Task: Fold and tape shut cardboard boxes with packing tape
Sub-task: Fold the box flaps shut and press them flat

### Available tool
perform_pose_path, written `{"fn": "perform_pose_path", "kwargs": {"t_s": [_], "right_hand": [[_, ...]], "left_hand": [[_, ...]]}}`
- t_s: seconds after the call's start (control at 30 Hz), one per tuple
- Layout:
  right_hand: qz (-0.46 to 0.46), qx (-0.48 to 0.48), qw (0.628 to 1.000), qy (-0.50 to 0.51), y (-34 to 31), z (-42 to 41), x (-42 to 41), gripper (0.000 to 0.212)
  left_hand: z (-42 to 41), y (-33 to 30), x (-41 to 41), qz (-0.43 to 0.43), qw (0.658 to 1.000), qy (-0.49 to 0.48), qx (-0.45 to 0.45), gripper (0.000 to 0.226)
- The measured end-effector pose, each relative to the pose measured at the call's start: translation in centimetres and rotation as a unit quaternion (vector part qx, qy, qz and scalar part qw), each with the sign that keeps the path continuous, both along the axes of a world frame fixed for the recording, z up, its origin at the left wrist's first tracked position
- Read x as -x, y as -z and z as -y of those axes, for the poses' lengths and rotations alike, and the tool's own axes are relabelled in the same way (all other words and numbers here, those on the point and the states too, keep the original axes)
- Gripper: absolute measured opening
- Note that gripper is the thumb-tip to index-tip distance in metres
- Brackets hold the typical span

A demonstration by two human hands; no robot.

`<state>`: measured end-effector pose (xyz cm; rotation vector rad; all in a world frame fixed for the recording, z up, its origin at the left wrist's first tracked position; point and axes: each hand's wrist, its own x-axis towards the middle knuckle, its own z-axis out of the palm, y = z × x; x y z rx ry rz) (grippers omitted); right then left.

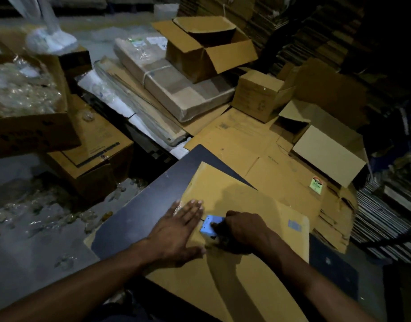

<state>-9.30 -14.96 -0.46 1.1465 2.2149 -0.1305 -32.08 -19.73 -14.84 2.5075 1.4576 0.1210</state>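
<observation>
Right hand point(240, 230): fingers curled round a blue tape dispenser point(210, 226), gripping it from the right side; fingertips hidden behind the tool.
Left hand point(176, 231): laid flat, palm down, fingers straight and close together, pressing on the box top just left of the dispenser.
Box point(234, 263): flat brown cardboard lid under both hands, resting on a dark table point(139, 212) and overhanging its near edge; smooth, matte, a small blue label near the right corner.
Seam: a thin dark line running out from under the dispenser toward the left fingertips; long axis roughly right-near to left-far across the lid.
Tape: a glossy clear strip glinting beneath and just beyond the left fingertips, near the far-left edge of the box.
Key relation: dispenser sitting on the seam, between the two hands, touching or almost touching the left hand's index side; left hand nearer the taped end, right hand nearer the untaped run.
Likely step: probably pulling the dispenser back along the seam toward the body while the left hand pins the tape end down.
Risk: tape wandering off the seam if the pull drifts sideways.
Behind the table: flattened cardboard sheets point(258, 145) spread on the floor, one with a green sticker.
Further off: an open box point(207, 47) on a wrapped bundle, and stacks of flat cartons along the dim back wall.
</observation>
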Motion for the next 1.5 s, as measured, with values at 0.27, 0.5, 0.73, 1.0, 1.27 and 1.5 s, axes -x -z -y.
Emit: {"fn": "perform_pose_path", "kwargs": {"t_s": [0.27,0.5,0.73,1.0,1.27,1.5], "right_hand": [[-0.013,0.0,1.0,0.025,-1.0,0.4,1.3,0.046],[0.042,0.014,0.996,0.074,-0.5,1.5,-2.6,0.035],[0.014,-0.004,1.0,0.007,1.7,2.2,-5.1,0.066],[-0.048,0.006,0.999,0.002,1.4,1.0,-4.3,0.05],[-0.027,0.023,0.999,0.025,1.6,-0.5,7.8,0.071],[0.011,0.056,0.998,0.04,0.8,1.5,3.3,0.053]], "left_hand": [[-0.5,0.5,2.2,-0.002,1.0,0.016,-0.007,0.115],[-0.6,0.8,2.0,-0.006,1.0,0.012,0.006,0.119],[0.1,-1.1,-0.6,-0.061,0.998,0.004,0.023,0.133],[-1.0,-0.1,-2.9,-0.017,0.998,0.062,0.011,0.125],[-6.3,0.2,8.8,-0.086,0.982,0.16,-0.05,0.111],[-6.2,0.2,8.8,-0.11,0.98,0.156,-0.06,0.111]]}}
